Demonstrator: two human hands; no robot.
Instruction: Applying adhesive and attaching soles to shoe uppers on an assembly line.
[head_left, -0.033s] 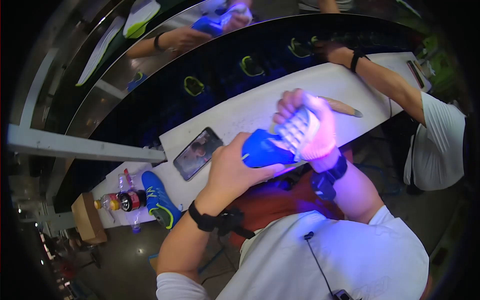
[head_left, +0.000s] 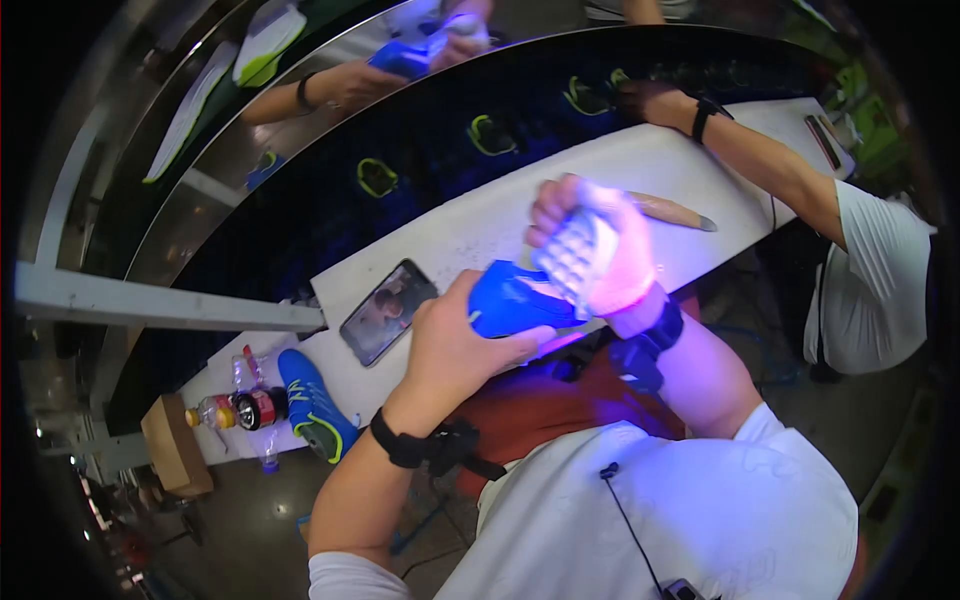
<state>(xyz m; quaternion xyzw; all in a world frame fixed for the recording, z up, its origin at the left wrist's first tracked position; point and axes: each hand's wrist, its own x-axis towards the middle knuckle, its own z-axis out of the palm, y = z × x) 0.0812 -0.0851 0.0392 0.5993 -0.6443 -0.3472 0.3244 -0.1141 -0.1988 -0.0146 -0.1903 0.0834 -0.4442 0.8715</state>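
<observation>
My left hand [head_left: 440,325] is closed round the end of a blue shoe [head_left: 508,302], held above the near edge of the bench. Close against its other end, my right hand [head_left: 622,258] curls its fingers over a white piece with crossing bands [head_left: 572,258]. Whether that piece belongs to the shoe I cannot tell, since bright violet light and blur wash it out. A second blue shoe [head_left: 312,400] with yellow-green trim lies on the bench to the left.
A phone [head_left: 388,312], a tan stick-like tool [head_left: 675,211], bottles [head_left: 258,408] and a cardboard box [head_left: 175,445] lie around. Shoes [head_left: 490,135] line a dark belt behind the bench. Above it, a shiny panel shows reflections. A co-worker's hand [head_left: 655,103] reaches over the belt at right.
Both hands have shifted slightly left with the blue shoe, their grips unchanged. The whole view has also moved a little.
</observation>
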